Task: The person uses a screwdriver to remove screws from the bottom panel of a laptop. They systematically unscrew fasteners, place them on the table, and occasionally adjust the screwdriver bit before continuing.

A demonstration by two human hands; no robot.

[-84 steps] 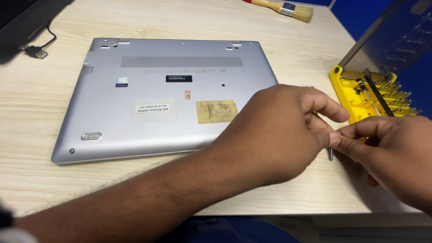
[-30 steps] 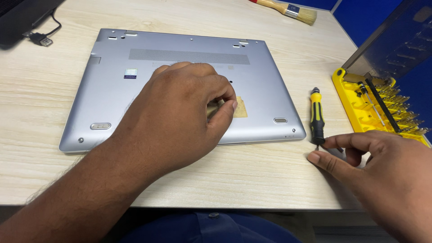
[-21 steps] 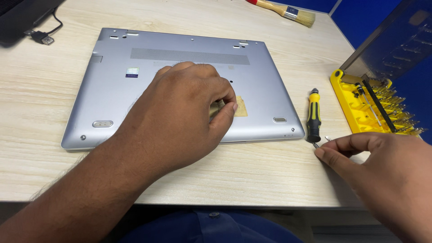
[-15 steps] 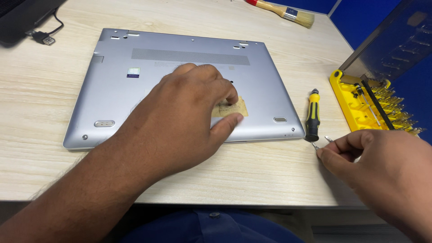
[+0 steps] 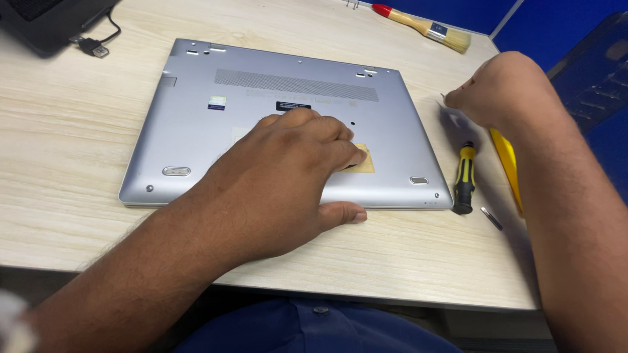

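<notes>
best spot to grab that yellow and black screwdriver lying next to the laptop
Pinch the screwdriver across its thick yellow and black handle, coming straight down from above. It lies flat on the table, lengthwise along the laptop right edge. Both long sides look free, with a narrow gap to the laptop, so the right hand, nearer and above it, probably suits best.

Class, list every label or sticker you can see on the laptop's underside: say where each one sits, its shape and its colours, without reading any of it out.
Black label: middle of the laptop base, just below the vent strip; small dark rectangle.
Small sticker: left of the black label; squarish, white and blue.
Tan sticker: lower middle, partly under the left hand; yellowish rectangle.
Pale label: left of that hand, mostly hidden; whitish.
</notes>
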